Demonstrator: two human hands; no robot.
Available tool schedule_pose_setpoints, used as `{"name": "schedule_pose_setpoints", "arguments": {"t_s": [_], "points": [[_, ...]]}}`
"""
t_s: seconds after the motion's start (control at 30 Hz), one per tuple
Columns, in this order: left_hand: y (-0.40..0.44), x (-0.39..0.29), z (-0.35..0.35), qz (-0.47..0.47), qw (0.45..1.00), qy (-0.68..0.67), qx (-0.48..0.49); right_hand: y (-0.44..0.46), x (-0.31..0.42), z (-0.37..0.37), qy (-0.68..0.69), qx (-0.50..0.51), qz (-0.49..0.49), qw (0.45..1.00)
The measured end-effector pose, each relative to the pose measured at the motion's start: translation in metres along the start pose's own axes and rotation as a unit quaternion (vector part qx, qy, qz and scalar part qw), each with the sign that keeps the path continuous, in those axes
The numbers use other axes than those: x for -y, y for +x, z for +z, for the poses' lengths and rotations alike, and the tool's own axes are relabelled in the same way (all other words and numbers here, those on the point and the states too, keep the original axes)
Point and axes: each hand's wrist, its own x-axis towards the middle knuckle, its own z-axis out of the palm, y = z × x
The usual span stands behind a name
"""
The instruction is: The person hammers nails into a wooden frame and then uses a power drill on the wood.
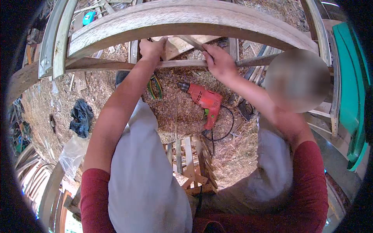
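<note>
A wooden frame with a thick curved top beam [186,17] and a thinner lower rail [182,64] spans the view ahead of me. My left hand [152,49] is closed between beam and rail; what its fingers hold is hidden. My right hand [220,62] is closed around the near end of a narrow wooden strip [193,42], just above the rail. Behind the strip lies a pale flat board [180,48]. On the ground between my legs rests a red power drill [206,101], its black cord [232,126] curling to the right.
Wood shavings cover the ground. Green-handled pliers [155,87] lie left of the drill. Black plastic [81,116] and a clear bag [73,155] sit to the left. A turquoise tape measure [89,18] is beyond the frame; a green plastic chair [351,93] stands right.
</note>
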Motion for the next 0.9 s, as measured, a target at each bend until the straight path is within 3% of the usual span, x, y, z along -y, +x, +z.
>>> {"name": "schedule_pose_setpoints", "arguments": {"t_s": [0.17,0.23,0.33,0.43,0.63,0.73,0.9], "points": [[-0.011,-0.016,-0.007,0.004,1.0,0.024,-0.002,0.002,-0.005,0.002,-0.019,0.024,0.006,1.0],[-0.012,-0.016,-0.007,-0.006,1.0,0.024,-0.003,-0.002,-0.001,0.001,0.013,-0.013,-0.008,1.0],[-0.017,-0.022,-0.011,-0.06,0.997,0.042,0.011,-0.002,-0.005,0.006,-0.008,-0.005,-0.007,1.0],[-0.002,-0.002,0.0,-0.005,1.0,0.021,0.009,0.001,-0.007,0.005,-0.015,0.011,-0.002,1.0],[-0.015,-0.029,-0.017,-0.062,0.995,0.068,0.049,0.001,-0.009,0.004,-0.013,0.004,-0.012,1.0],[-0.022,-0.031,-0.014,-0.064,0.994,0.084,0.0,0.001,-0.007,0.003,-0.028,0.003,-0.016,0.999],[-0.024,-0.036,-0.017,-0.049,0.995,0.082,0.004,0.001,-0.002,-0.001,-0.016,0.005,-0.006,1.0]]}}
